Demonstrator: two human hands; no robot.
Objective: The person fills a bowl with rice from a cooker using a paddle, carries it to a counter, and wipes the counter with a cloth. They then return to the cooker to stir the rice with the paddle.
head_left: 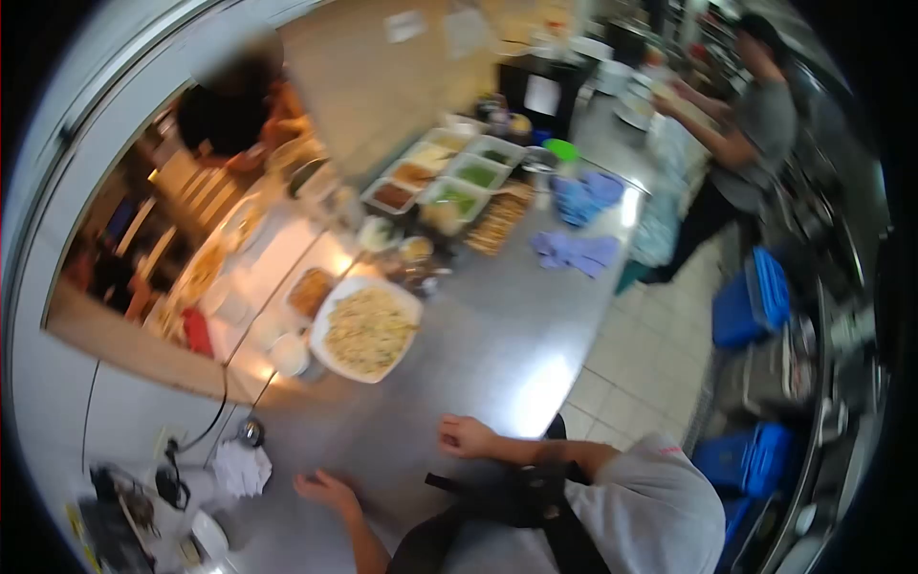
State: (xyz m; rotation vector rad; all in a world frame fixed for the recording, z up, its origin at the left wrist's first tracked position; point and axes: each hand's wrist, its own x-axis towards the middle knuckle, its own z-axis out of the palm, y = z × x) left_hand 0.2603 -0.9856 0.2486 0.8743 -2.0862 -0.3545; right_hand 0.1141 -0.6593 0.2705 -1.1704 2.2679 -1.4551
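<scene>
My left hand (pixel 326 491) is held over the near edge of the steel counter (pixel 469 359), palm turned inward. Its fingers are apart and it holds nothing. To its right, my right hand (pixel 465 436) is curled into a loose fist above the counter, with nothing showing in it. Beyond both hands stands a white square plate (pixel 323 350) heaped with fried rice (pixel 369 330). A small dish of brown food (pixel 312 290) sits just behind the plate, and a white cup (pixel 288 354) is at its left.
Containers of chopped toppings (pixel 478 174) and a tray of browned food (pixel 499 220) stand farther back. Purple cloths (pixel 576 251) lie near the right edge. A co-worker (pixel 755 124) handles a pot at the far right. Crumpled paper (pixel 241 469) lies left; blue bins (pixel 751 298) line the floor.
</scene>
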